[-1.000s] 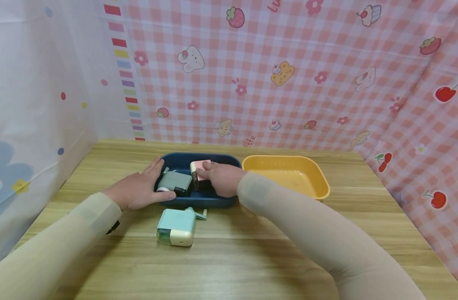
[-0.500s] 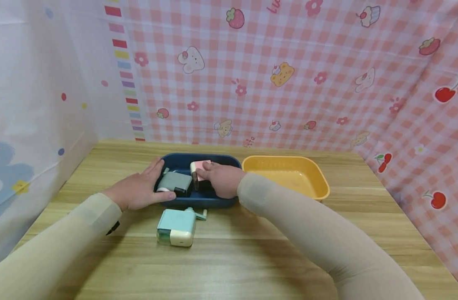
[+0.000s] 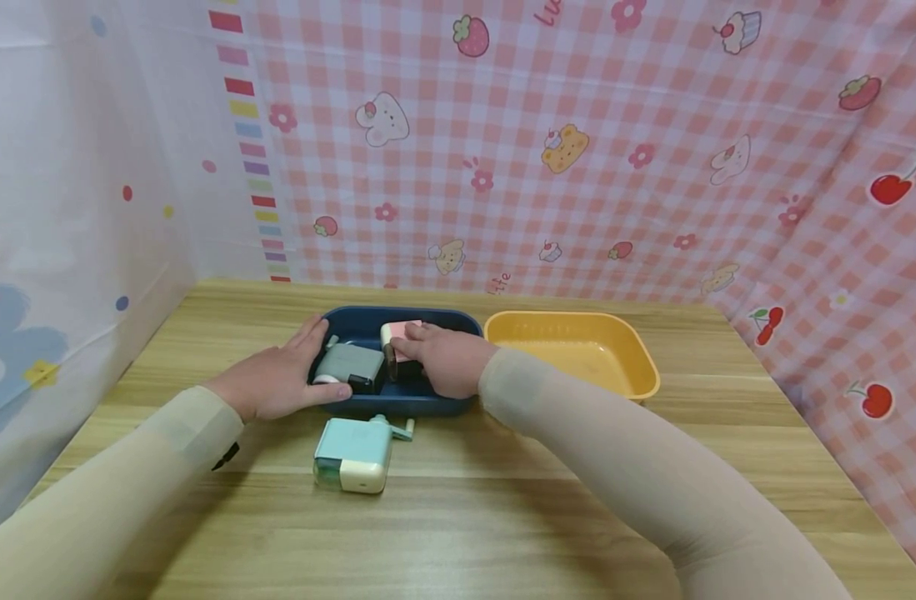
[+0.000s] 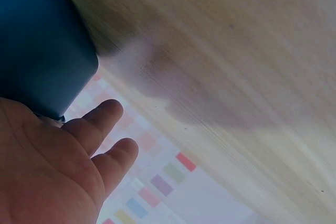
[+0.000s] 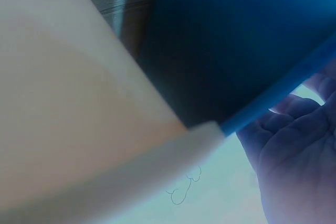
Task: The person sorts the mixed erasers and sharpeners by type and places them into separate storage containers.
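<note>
Inside the navy tray (image 3: 397, 405) my right hand (image 3: 453, 360) holds a pink and cream pencil sharpener (image 3: 407, 332), fingers on its top; its right side is hidden by the hand. At the tray's left end lies my left hand (image 3: 273, 383), its fingers straight along the outer edge and its thumb along the front rim. A grey-green crank pencil sharpener (image 3: 352, 365) sits in the tray beside that hand. In the left wrist view the left palm (image 4: 47, 166) faces the camera, against the tray's outer wall. On the table in front stands a mint pencil sharpener (image 3: 355, 454) with a cream front.
A yellow tray (image 3: 645, 358) stands right of the navy one, close against it; the right forearm crosses its front left corner. Behind the wooden table (image 3: 458, 525) hangs a pink checked cloth (image 3: 503, 200), with a white printed cloth (image 3: 75, 167) on the left.
The right hand shifts very slightly to the right on the pink pencil sharpener. The left hand, both trays and the other sharpeners stay in place.
</note>
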`<state>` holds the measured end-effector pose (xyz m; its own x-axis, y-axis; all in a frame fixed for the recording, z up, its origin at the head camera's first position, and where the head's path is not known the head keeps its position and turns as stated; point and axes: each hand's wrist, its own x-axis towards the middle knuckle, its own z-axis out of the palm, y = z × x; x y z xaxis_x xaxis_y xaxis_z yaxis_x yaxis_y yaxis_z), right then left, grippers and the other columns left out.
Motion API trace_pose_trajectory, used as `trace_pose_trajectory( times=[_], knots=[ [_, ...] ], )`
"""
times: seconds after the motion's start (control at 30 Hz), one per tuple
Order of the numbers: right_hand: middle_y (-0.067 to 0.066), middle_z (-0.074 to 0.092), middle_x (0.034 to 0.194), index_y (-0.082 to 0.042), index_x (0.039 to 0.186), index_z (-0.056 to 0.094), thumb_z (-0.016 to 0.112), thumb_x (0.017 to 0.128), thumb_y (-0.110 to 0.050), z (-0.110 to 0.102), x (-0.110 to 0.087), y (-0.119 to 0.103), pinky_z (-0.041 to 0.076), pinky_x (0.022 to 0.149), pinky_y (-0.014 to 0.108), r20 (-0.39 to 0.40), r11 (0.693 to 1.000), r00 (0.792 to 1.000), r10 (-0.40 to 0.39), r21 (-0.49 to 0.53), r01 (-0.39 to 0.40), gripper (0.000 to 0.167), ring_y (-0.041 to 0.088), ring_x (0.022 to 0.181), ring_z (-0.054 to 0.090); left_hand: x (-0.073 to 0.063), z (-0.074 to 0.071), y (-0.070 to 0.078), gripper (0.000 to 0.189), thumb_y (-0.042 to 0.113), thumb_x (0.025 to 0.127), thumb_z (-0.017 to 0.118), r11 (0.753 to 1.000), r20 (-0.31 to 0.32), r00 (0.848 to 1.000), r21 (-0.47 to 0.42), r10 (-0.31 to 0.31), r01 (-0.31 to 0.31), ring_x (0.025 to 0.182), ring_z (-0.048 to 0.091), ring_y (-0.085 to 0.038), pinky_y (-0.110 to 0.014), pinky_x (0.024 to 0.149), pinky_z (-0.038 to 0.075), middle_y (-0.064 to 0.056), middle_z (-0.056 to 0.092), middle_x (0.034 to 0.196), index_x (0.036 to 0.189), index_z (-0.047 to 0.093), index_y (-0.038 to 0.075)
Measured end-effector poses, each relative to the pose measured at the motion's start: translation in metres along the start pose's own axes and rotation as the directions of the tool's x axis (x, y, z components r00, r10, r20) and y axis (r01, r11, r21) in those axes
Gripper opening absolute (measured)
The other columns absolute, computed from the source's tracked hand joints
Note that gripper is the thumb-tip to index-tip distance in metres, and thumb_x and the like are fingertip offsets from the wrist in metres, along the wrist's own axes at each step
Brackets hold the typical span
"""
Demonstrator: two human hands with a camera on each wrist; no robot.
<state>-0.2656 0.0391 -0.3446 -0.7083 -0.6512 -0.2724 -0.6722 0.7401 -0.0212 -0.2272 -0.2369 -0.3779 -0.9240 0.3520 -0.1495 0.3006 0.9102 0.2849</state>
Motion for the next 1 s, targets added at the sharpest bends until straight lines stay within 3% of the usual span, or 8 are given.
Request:
trace_pose_trajectory(
  times=[0.27,0.53,0.77,1.0],
  knots=[
    [0.004,0.026,0.176,-0.023,0.167,0.031,0.047,0.110,-0.014,0.001,-0.003,0.002,0.023,0.133,0.040,-0.041,0.999,0.999,-0.036,0.014,0.036,0.060,0.025,0.163,0.024,0.001,0.001,-0.002,0.122,0.084,0.093,0.048,1.000,0.002,1.000,-0.003,-0.003,0.003,0.159,0.023,-0.049,-0.064,0.122,0.035,-0.025,0.000,0.176,0.168,0.004,-0.002],
    [0.005,0.033,0.173,-0.024,0.161,0.045,0.052,0.111,-0.019,0.000,-0.009,-0.002,0.029,0.130,0.043,-0.102,0.996,0.991,-0.084,0.019,0.087,0.051,0.024,0.162,0.030,0.001,0.001,-0.002,0.123,0.084,0.092,0.048,1.000,0.006,1.000,-0.012,-0.005,0.005,0.159,0.022,-0.049,-0.065,0.122,0.035,-0.024,0.000,0.177,0.168,0.003,-0.002],
    [0.004,0.037,0.172,-0.023,0.160,0.046,0.053,0.111,-0.020,-0.002,-0.018,-0.008,0.033,0.129,0.043,-0.138,0.992,0.984,-0.110,0.046,0.117,0.050,0.022,0.160,0.033,0.000,0.001,-0.002,0.124,0.086,0.092,0.048,1.000,0.002,1.000,-0.015,-0.001,0.001,0.159,0.023,-0.049,-0.065,0.121,0.036,-0.025,0.000,0.176,0.168,0.003,-0.002],
    [0.006,0.044,0.168,-0.017,0.159,0.049,0.056,0.110,-0.020,-0.002,-0.028,-0.016,0.034,0.128,0.043,-0.176,0.982,0.967,-0.183,0.021,0.190,0.050,0.022,0.157,0.039,0.000,0.000,0.000,0.123,0.085,0.093,0.047,1.000,0.003,1.000,-0.011,0.000,0.000,0.159,0.022,-0.049,-0.064,0.120,0.038,-0.025,0.000,0.176,0.167,0.004,-0.003]
  ],
)
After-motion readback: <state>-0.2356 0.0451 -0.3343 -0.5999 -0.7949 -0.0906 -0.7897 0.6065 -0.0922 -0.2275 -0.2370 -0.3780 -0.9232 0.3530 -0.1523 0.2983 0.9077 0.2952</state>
